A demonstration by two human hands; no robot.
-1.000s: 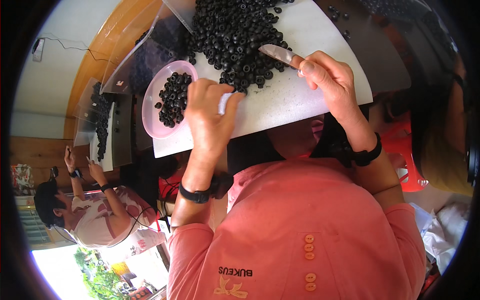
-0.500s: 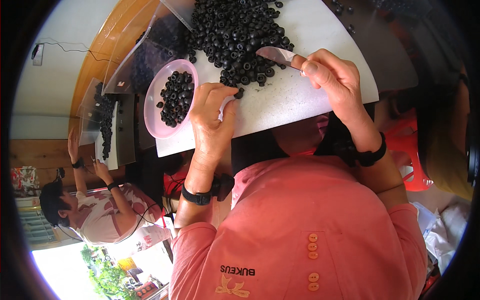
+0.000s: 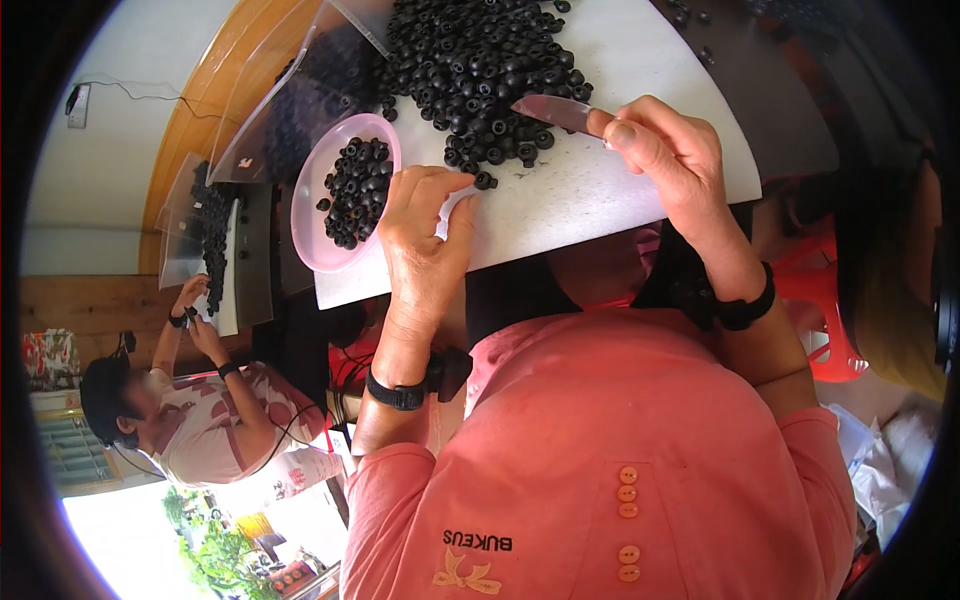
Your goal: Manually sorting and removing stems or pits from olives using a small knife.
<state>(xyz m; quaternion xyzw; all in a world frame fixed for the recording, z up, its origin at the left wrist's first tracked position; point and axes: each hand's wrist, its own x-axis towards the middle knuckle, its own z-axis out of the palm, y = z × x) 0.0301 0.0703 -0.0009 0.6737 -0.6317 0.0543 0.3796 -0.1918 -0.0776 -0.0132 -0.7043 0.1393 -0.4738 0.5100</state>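
Gripping knife [image 3: 555, 111] by brown handle in right hand [image 3: 668, 165], with fingers closed around it. Pointing blade left over right edge of pile of round black pieces [image 3: 480, 70], heaped on white bench [image 3: 600, 190]; can't tell if touching. Reaching left hand [image 3: 415, 235] to near edge of pile, with thumb and index finger slightly parted, index tip right at one black piece [image 3: 485, 180]; can't tell contact there either. Just left of left hand: pink dish [image 3: 309, 225], part-filled with more black pieces. Off left: co-worker [image 3: 225, 425], both hands at similar pile [image 3: 215, 235].
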